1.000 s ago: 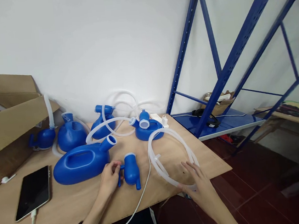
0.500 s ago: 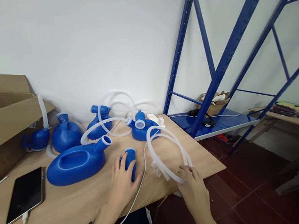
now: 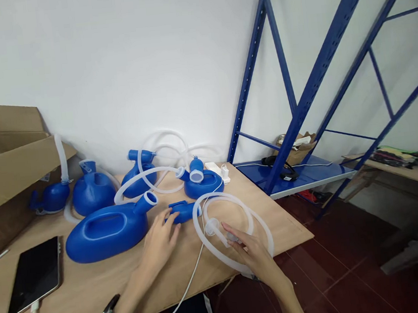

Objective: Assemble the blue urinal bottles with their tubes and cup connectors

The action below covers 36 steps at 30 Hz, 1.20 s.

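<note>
A blue plastic spouted piece with a small side handle [image 3: 185, 212] lies on its side on the table. The fingertips of my left hand [image 3: 160, 241] touch its near end, thumb and fingers apart. My right hand [image 3: 254, 251] pinches a translucent part of the coiled clear tube [image 3: 262, 220] between thumb and fingers; the exact part is partly hidden. A round clear connector [image 3: 212, 226] shows at a tube end beside those fingers. Left of my hands lies a blue urinal bottle [image 3: 107, 233], its open neck pointing up and right.
More blue bottles with tubes, including one bottle [image 3: 204, 183], stand along the wall. A tablet [image 3: 35, 276] with a cable and a cardboard box [image 3: 12, 167] are at left. A white cable [image 3: 193, 270] crosses the table. Blue metal shelving [image 3: 307, 171] stands at right.
The blue piece has gone from upright to lying on its side, and my left hand has loosened around it. My right hand has moved left and up among the tubing, whose coil has spread lower.
</note>
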{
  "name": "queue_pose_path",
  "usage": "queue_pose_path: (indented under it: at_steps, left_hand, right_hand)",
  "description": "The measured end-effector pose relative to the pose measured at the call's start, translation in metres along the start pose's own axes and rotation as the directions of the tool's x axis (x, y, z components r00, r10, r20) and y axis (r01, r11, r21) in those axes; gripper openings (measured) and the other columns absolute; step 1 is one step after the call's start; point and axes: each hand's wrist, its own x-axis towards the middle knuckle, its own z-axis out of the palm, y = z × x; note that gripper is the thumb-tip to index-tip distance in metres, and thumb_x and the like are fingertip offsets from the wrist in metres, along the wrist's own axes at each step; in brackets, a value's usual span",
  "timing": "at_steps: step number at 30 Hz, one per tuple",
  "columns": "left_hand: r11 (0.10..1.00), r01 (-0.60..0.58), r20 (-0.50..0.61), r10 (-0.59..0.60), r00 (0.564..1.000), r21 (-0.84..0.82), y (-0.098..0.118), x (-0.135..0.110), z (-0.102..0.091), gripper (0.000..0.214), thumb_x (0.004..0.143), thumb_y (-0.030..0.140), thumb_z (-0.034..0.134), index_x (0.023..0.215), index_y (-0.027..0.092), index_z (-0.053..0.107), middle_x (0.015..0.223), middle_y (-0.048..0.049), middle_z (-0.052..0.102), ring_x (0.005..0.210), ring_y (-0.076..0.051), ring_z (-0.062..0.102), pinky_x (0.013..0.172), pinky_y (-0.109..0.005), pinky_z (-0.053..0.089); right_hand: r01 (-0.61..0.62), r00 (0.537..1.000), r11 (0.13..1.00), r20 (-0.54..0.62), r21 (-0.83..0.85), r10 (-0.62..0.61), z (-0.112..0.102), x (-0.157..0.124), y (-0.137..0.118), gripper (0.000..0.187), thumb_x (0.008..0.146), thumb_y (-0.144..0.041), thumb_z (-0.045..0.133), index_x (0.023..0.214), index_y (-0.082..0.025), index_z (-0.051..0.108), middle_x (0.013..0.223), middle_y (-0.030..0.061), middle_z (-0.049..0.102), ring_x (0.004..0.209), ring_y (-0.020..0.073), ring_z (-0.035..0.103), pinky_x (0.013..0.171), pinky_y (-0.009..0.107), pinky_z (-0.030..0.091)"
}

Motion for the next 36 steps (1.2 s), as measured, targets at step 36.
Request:
queue_pose_path:
  at_steps: [36]
  left_hand:
    - [0.901, 0.144, 0.099, -0.113, 0.989, -0.409, 0.038, -0.029, -0.014, 0.029, 0.097, 0.037, 0.059, 0.117, 0.024, 0.074, 0.124, -0.0097, 0.074, 0.113, -0.027, 0.072, 0.095, -0.041, 0.063]
  right_hand:
    - [-0.180, 0.918, 0.983, -0.353, 0.041, 0.183, 0.012, 0.049, 0.024, 0.058, 0.103, -0.058, 0.048, 0.147, -0.021, 0.054, 0.102, 0.0087, 0.075, 0.093, 0.0261, 0.073, 0.092, 0.043, 0.060]
